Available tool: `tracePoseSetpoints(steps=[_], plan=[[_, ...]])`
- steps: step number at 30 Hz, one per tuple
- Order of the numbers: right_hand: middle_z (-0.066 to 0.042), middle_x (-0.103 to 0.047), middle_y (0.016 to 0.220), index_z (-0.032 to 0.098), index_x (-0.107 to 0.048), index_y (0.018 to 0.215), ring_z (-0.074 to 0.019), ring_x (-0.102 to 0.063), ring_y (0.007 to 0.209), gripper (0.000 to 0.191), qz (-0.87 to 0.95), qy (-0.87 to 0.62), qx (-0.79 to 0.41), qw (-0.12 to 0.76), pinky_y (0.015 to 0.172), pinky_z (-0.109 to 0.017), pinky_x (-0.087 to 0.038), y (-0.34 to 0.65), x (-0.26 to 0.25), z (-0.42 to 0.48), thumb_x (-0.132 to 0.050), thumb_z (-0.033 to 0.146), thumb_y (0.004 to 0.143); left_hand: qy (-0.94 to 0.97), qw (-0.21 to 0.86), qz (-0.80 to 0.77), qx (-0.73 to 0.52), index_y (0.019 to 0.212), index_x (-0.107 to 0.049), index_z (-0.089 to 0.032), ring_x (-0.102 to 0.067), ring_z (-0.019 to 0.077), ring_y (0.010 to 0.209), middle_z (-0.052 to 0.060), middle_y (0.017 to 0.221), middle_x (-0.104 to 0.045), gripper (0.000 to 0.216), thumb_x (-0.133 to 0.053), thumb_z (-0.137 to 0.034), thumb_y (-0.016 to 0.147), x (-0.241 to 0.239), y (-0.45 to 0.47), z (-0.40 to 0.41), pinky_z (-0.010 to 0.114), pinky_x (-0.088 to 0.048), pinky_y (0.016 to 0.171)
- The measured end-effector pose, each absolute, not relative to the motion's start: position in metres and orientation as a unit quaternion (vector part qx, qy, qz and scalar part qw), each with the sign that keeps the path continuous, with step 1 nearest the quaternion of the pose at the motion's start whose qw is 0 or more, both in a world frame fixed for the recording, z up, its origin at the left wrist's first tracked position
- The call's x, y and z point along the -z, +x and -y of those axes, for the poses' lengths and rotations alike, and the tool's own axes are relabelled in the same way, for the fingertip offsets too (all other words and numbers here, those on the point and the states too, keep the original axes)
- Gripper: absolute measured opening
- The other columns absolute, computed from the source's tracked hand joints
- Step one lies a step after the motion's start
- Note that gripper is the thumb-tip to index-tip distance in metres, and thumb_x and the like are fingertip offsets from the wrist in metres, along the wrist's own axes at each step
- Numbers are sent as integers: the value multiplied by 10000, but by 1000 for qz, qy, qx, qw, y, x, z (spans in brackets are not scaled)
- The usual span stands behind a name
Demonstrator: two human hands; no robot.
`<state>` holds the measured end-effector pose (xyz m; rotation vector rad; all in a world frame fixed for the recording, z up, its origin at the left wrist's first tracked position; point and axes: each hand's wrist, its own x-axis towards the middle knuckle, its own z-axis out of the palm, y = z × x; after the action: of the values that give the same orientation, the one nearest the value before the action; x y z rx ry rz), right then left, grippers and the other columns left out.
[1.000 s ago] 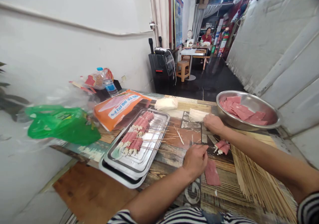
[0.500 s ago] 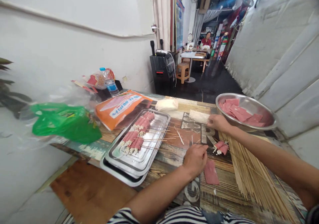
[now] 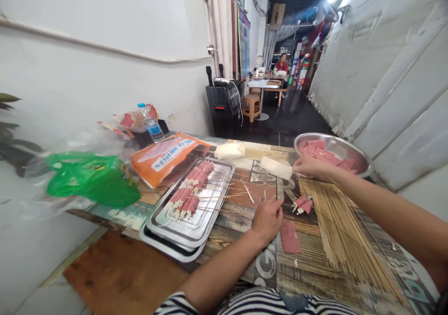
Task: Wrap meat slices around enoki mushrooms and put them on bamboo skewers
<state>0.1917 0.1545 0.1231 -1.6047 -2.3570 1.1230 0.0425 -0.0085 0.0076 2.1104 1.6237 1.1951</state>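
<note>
At the right end of a pale bundle of enoki mushrooms (image 3: 276, 167), my right hand (image 3: 310, 167) is closed, its fingertips pinching the strands. My left hand (image 3: 268, 220) rests over the wooden table with fingers curled together; whatever they hold, if anything, is hidden. Just right of it lies a flat slice of pink meat (image 3: 290, 238). Meat-wrapped enoki rolls (image 3: 303, 205) on a stick sit between my hands and the loose bamboo skewers (image 3: 345, 231). More skewered rolls (image 3: 191, 189) lie on the metal tray (image 3: 206, 231) to the left.
A steel bowl (image 3: 364, 163) of pink slices stands at the far right. A second enoki bundle (image 3: 230, 150) lies at the back. An orange packet (image 3: 164, 158), a green plastic bag (image 3: 94, 177) and a water bottle (image 3: 153, 126) occupy the left. A person (image 3: 282, 65) sits far off.
The whole view has shifted slightly. My right hand stays at the enoki bundle, whose right end now angles more toward me. The left hand keeps its curled pose beside the meat slice.
</note>
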Motion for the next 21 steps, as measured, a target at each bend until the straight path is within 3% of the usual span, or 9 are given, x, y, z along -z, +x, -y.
tracePoseSetpoints(steps=[6,12,18,21], plan=[[41,-411,443,173,-483,511,-55,-320,402,178,780,-474,-407,20,401,-202,-197,190,-162,-125,-549,264,649,692,-14,-522,-498,1145,-632,-164,-636,200,964,100,1062,-697,285,-498,-137,895,-33,36,12,350,-520,879],[36,-490,466,161,-581,571,-68,-419,431,188,803,-403,-435,-52,401,-179,-291,180,-168,-80,-625,334,630,702,-175,-506,-469,1229,-593,-181,-564,262,1136,119,1206,-657,325,-570,-257,913,-60,40,32,427,-381,955],[35,-541,529,149,-662,721,-64,-442,437,284,754,-386,-529,-52,383,-165,-308,186,-143,-58,-666,423,648,717,-89,-461,-515,1072,-676,-171,-634,190,869,49,866,-744,199,-548,-222,928,-58,38,40,364,-374,841],[-8,-601,576,139,-687,767,-100,-526,489,337,785,-404,-470,-16,439,-188,-382,195,-137,-71,-625,469,735,717,1,-470,-515,941,-721,-201,-625,166,792,24,772,-730,157,-575,-254,917,-54,31,39,330,-385,798]])
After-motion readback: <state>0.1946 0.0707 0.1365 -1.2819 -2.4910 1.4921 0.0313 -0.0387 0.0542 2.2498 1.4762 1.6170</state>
